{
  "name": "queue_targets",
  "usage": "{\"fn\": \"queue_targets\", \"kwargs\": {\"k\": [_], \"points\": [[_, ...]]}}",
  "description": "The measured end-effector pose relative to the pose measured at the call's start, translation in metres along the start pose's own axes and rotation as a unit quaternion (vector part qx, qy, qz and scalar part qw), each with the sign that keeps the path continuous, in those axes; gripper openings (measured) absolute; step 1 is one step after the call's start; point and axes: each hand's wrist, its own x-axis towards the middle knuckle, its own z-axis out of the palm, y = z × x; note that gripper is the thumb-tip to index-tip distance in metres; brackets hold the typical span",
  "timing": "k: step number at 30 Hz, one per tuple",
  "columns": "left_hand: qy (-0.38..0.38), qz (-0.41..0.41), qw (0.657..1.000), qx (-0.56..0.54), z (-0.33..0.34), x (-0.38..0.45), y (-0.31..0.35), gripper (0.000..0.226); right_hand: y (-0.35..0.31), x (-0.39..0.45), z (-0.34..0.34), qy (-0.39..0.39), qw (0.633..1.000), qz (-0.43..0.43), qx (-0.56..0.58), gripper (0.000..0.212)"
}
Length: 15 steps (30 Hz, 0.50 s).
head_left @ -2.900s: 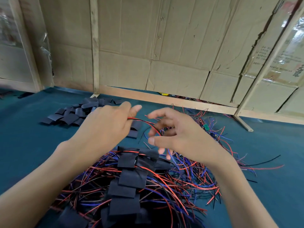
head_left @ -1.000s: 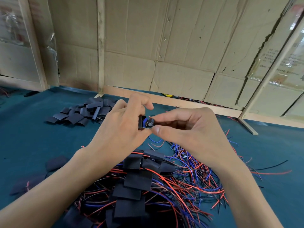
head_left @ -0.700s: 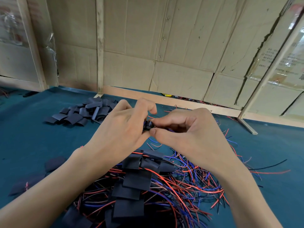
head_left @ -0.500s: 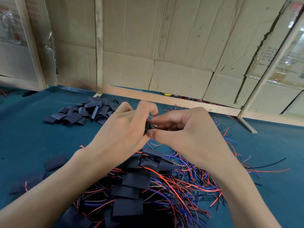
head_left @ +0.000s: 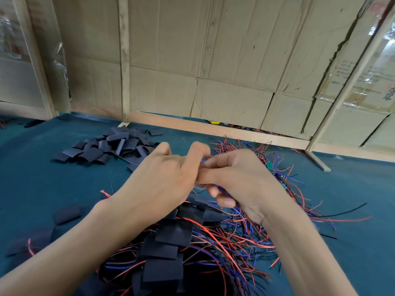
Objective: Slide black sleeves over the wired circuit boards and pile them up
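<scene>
- Table (head_left: 32, 178): teal cloth, no containers on it.
- Finished pile (head_left: 168, 253): sleeved boards amid red and blue wires, near centre.
- Empty sleeves (head_left: 106, 146): heap far left.
- Left hand (head_left: 162, 178), right hand (head_left: 241, 180): fingertips pinched together above the pile; what they grip is hidden.

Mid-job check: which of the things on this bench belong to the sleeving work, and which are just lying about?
Job:
- left hand and right hand, pinching together at a piece hidden between the fingers
- empty sleeves
- unsleeved boards
- finished pile

Lying about:
- cardboard wall
- wooden batten
- stray sleeve
</scene>
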Motion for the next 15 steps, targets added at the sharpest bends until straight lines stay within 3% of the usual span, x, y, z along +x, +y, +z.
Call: {"fn": "queue_targets", "kwargs": {"k": [4,7,10,13,15], "points": [[-0.043,0.002,0.999,0.009,-0.005,0.001,0.001,0.043,0.002,0.002,0.004,-0.034,0.999,-0.015,-0.006,0.007],[-0.195,-0.074,0.977,-0.037,-0.014,-0.002,0.005,0.044,-0.002,0.000,-0.023,-0.044,0.996,-0.018,-0.076,0.009],[-0.347,-0.105,0.928,-0.091,-0.025,-0.010,0.005,0.064,0.006,0.004,-0.075,0.156,0.982,-0.023,-0.107,0.016],[-0.333,-0.101,0.933,-0.092,-0.035,-0.010,0.001,0.086,0.034,0.010,-0.123,0.362,0.921,-0.031,-0.141,0.021],[-0.318,-0.123,0.928,-0.150,-0.044,-0.005,-0.006,0.083,0.053,0.016,-0.140,0.388,0.912,-0.035,-0.127,0.018]]}}
